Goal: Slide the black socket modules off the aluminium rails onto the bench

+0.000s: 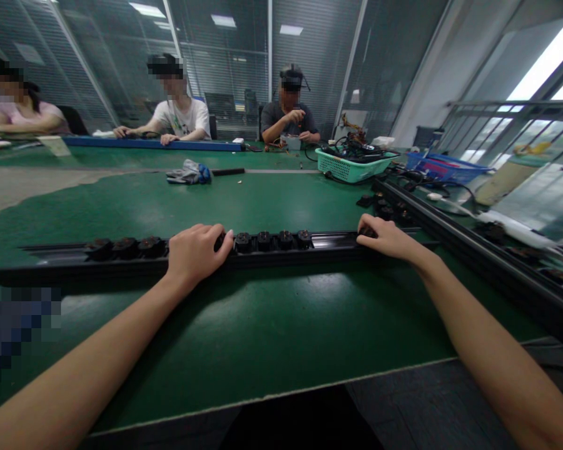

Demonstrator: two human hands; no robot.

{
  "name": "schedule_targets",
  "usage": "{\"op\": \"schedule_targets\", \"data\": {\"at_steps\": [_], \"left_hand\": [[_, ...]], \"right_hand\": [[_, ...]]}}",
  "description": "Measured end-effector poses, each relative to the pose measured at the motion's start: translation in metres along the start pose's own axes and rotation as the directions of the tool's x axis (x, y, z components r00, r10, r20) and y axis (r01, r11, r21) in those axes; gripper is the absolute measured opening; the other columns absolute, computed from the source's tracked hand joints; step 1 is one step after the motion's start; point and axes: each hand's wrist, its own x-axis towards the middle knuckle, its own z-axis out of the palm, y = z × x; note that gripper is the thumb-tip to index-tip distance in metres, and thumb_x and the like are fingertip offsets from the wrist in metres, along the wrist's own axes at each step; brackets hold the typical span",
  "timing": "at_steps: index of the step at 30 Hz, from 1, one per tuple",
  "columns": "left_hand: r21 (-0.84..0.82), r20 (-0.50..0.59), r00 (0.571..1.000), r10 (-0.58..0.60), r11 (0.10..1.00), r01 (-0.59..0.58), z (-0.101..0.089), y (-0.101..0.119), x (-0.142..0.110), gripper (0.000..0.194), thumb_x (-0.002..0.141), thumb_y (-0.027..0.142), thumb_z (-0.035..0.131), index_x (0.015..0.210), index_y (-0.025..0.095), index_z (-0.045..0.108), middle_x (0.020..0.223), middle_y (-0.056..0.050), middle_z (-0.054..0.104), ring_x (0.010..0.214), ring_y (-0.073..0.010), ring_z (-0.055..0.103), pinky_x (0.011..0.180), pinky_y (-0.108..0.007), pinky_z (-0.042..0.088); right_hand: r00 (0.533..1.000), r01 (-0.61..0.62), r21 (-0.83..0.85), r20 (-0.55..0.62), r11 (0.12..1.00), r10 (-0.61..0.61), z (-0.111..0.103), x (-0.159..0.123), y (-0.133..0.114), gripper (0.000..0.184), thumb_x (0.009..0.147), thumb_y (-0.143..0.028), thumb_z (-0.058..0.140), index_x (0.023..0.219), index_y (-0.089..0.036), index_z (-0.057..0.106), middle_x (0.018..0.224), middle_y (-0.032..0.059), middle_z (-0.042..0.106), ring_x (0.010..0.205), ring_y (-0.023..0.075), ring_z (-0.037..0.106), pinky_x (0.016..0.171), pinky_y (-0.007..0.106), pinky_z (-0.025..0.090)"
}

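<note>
Left hand pinches one socket, right hand another socket; the black channel beneath them looks stiff, slick, best held by its walls.

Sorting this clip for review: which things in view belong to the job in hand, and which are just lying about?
Seemingly in the job:
near black rail, with the left hand and right hand at it
round black parts in the rail

Apparently lying about:
gloves
green basket of cables
blue basket
second black rail, untouched, though possibly related
</note>
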Motion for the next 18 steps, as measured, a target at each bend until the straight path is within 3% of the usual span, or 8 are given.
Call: {"op": "schedule_targets", "data": {"at_steps": [18], "left_hand": [[-0.009,-0.004,1.000,0.002,1.000,-0.002,0.0004,-0.0005,0.0001,0.054,0.102,0.052,0.030,0.090,0.020,0.071,0.088,-0.012,0.074,0.081,-0.0257,0.066,0.060,-0.034,0.031]], "right_hand": [[1.000,-0.009,-0.003,0.017,1.000,0.009,-0.0027,-0.0002,0.0032,0.024,0.085,-0.048,0.053,0.089,-0.025,0.048,0.090,0.0066,0.065,0.088,0.0280,0.060,0.087,0.048,0.045]]}}
